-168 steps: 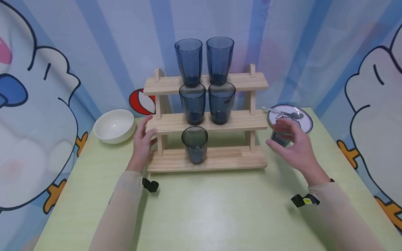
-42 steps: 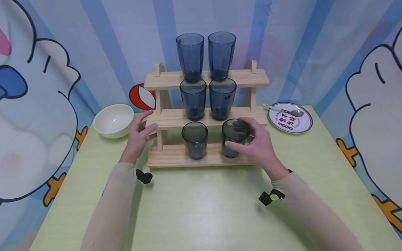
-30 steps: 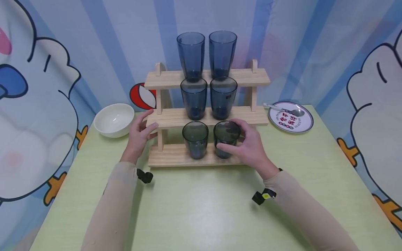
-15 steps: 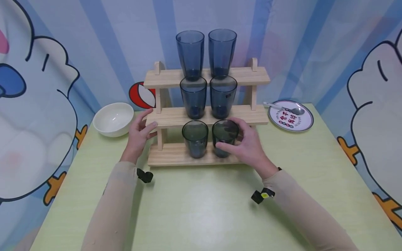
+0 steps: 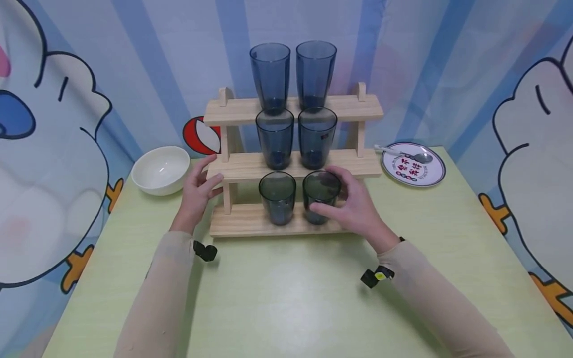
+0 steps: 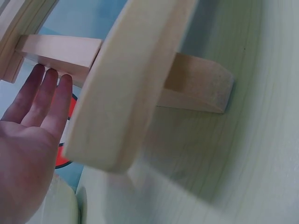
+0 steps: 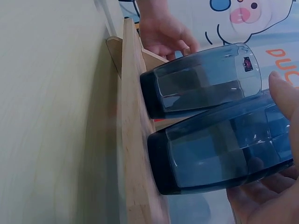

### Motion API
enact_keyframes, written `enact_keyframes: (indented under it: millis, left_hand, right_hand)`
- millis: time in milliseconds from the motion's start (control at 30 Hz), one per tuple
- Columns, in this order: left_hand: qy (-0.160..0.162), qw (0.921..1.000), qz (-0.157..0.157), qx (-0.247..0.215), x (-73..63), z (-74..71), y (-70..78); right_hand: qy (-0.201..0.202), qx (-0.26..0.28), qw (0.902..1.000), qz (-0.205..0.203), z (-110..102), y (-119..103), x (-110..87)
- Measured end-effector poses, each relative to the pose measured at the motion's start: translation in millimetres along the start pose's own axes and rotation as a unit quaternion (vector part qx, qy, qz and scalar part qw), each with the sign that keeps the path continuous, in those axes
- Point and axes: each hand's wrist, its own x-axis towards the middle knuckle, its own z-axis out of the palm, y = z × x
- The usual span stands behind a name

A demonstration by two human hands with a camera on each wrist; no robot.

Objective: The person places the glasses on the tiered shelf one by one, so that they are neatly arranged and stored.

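Note:
In the head view my right hand [image 5: 353, 206] curls round the right-hand smoky blue glass [image 5: 320, 191] on the bottom tier of a three-tier wooden shelf [image 5: 250, 219]. The thumb lies on its near side, fingers behind it. In the right wrist view this glass [image 7: 210, 154] stands upright with its base at the board, beside the other bottom-tier glass [image 7: 201, 81]. My left hand [image 5: 197, 194] is at the shelf's left end. In the left wrist view its fingers [image 6: 58, 105] extend nearly straight, tips right at an upright post [image 6: 60, 49].
Two glasses [image 5: 274, 139] stand on the middle tier and two taller-looking ones [image 5: 270, 74] on the top tier. A white bowl [image 5: 161, 171] sits left of the shelf. To the right lies a plate [image 5: 431, 174] with a spoon [image 5: 421, 157]. A patterned curtain [image 5: 179, 64] hangs behind.
My right hand has brought the glass from near the plate onto the bottom tier and slid it left beside the other glass. My left hand has stayed at the shelf's left end.

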Motion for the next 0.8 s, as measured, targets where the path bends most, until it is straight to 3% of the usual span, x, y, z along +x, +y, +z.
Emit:
enact_keyframes:
  millis: [300, 567, 800]
  left_hand:
    - [-0.001, 1.0000, -0.004, 0.002, -1.1, 0.5, -0.2]
    - [-0.002, 1.0000, -0.008, -0.002, -0.5, 1.8, 1.9]
    - [-0.011, 0.9995, -0.023, 0.019, -0.9, -3.8, 12.5]
  right_hand:
    - [0.017, 0.014, 0.9998, 0.004, 5, 0, -1.7]
    - [0.028, -0.007, 0.9996, 0.007, 8, -1, -3.7]
    - [0.037, -0.018, 0.9991, -0.008, -17, -6, -10.3]
